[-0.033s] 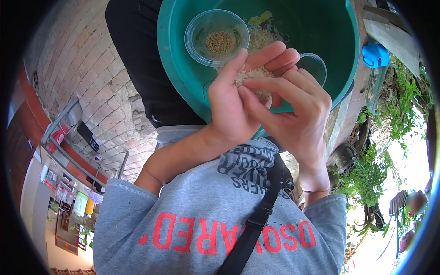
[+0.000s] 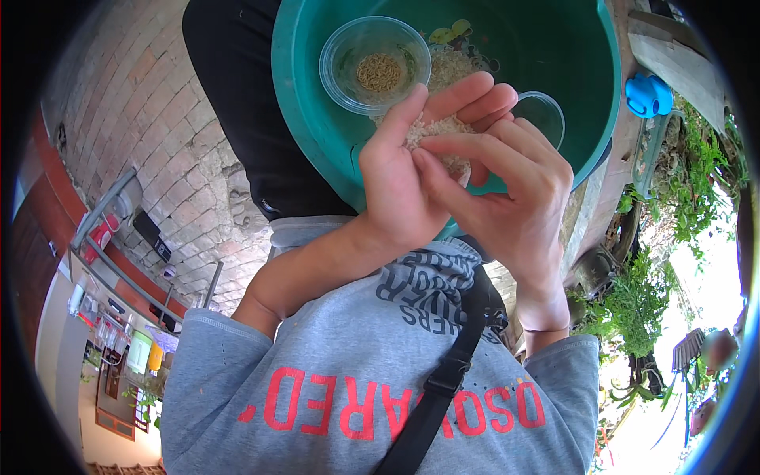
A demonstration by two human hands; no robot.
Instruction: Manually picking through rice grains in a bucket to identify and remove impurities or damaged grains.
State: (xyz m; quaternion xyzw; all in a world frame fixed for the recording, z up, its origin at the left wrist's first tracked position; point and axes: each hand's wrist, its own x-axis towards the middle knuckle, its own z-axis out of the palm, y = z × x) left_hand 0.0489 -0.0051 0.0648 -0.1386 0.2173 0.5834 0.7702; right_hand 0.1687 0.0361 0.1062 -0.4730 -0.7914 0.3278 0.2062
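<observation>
My left hand [image 2: 400, 190] is cupped palm up, with a small heap of pale rice grains [image 2: 431, 131] in it. Over that palm, my right hand [image 2: 514, 186] has thumb and forefinger pinched together at the rice; whatever is between the tips is too small to make out. Both hands are above the near part of a green plastic basin [image 2: 554, 43]. Inside it, beyond my left thumb, a clear round plastic bowl [image 2: 336, 85] holds brownish unhusked grains [image 2: 378, 72]. More pale rice [image 2: 450, 68] lies in the basin, partly hidden by my fingers. A second clear round container [image 2: 554, 111] shows behind my right hand.
My dark-trousered leg [image 2: 229, 95] lies along the basin's left side, over a brick-paved floor [image 2: 150, 103]. To the right are a blue plastic object [image 2: 648, 96] and green plants [image 2: 633, 305]. A metal railing [image 2: 103, 214] stands at far left.
</observation>
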